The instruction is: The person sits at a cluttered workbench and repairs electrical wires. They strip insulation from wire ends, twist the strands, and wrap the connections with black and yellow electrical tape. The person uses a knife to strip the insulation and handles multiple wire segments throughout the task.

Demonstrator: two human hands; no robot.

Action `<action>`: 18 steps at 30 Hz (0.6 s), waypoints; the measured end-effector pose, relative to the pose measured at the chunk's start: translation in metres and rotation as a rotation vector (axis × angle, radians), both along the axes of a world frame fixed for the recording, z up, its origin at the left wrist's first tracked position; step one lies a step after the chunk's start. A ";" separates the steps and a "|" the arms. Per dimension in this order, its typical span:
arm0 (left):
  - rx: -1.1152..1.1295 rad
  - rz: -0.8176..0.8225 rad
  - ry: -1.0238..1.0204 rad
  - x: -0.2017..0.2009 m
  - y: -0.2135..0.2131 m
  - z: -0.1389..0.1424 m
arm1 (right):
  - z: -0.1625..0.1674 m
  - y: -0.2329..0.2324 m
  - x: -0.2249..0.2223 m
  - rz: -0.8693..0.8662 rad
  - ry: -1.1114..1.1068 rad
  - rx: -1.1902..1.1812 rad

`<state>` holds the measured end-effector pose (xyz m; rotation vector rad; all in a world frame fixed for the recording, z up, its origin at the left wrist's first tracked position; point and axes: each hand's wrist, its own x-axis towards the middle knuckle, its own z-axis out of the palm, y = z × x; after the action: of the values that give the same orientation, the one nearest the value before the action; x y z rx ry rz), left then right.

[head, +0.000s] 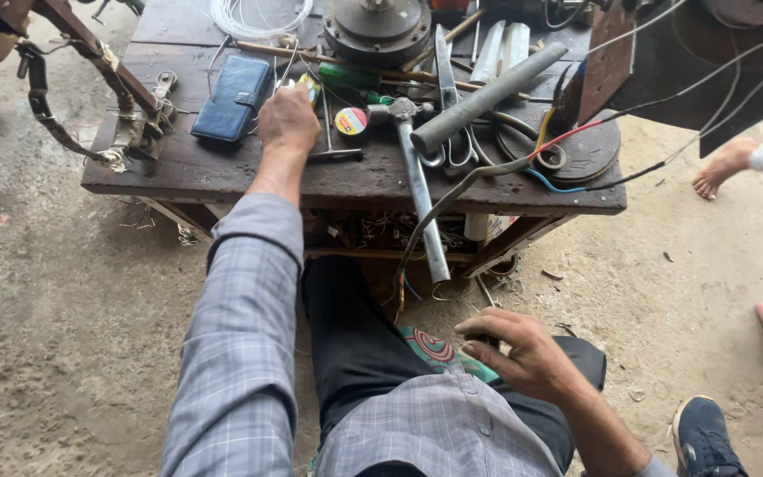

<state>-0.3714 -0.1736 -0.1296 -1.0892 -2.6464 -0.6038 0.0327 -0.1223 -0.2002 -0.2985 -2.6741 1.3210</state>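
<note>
Left hand (289, 117) far nearer, fingers curled together over small yellow-green item (310, 86) just beyond fingertips; right hand (523, 352) loosely curled on lap, holding nothing visible.

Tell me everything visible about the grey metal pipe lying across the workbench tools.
The grey metal pipe is a plain, dull, straight round tube with an open near end. It lies diagonally on the dark wooden workbench, its far end pointing up-right, propped over a pair of scissors and beside the hammer head. Neither hand touches it; the left hand reaches among tools further left.
</note>
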 end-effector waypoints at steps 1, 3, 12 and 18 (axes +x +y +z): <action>0.022 -0.002 0.008 0.002 -0.003 0.000 | 0.001 0.003 0.005 -0.032 -0.006 -0.010; 0.063 -0.007 0.024 0.007 -0.011 0.000 | 0.004 0.007 0.010 -0.098 -0.025 -0.029; 0.253 -0.116 0.162 0.027 -0.014 0.016 | 0.039 0.015 -0.046 -0.213 0.138 0.138; 0.052 0.001 -0.038 0.032 0.015 0.004 | 0.069 0.039 -0.107 -0.234 0.349 0.301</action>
<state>-0.3393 -0.1587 -0.1251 -1.0727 -2.6473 -0.6952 -0.0740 -0.0836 -0.1314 -0.2997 -2.4068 0.8046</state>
